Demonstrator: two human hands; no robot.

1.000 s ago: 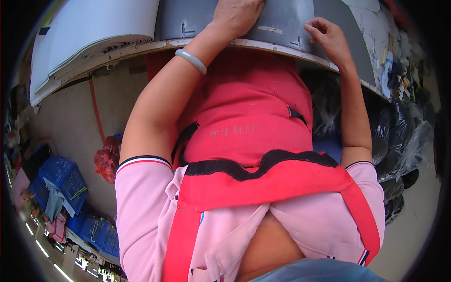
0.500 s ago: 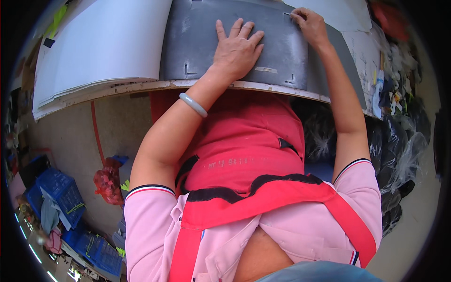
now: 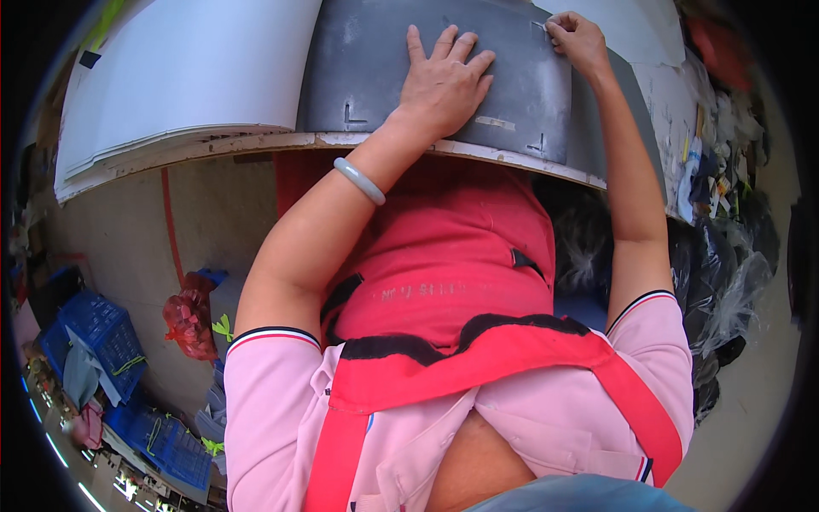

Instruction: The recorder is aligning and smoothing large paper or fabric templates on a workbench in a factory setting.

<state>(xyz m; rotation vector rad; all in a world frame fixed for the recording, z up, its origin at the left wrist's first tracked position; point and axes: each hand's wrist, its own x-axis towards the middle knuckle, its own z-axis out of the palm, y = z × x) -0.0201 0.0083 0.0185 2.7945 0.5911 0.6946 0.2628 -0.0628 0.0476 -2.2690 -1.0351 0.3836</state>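
Hands (image 3: 444, 81) on grey sheet (image 3: 367, 77), cluttered workshop

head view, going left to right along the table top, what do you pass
stack of white sheets → grey sheet → left hand pressed flat on it → right hand pinching its far corner → clutter at the table's right end

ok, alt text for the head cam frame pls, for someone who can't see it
A person's left hand lies flat, fingers spread, on a grey sheet on a table, while the right hand pinches the sheet's far right corner. A stack of white sheets lies to the left; blue crates stand on the floor below.
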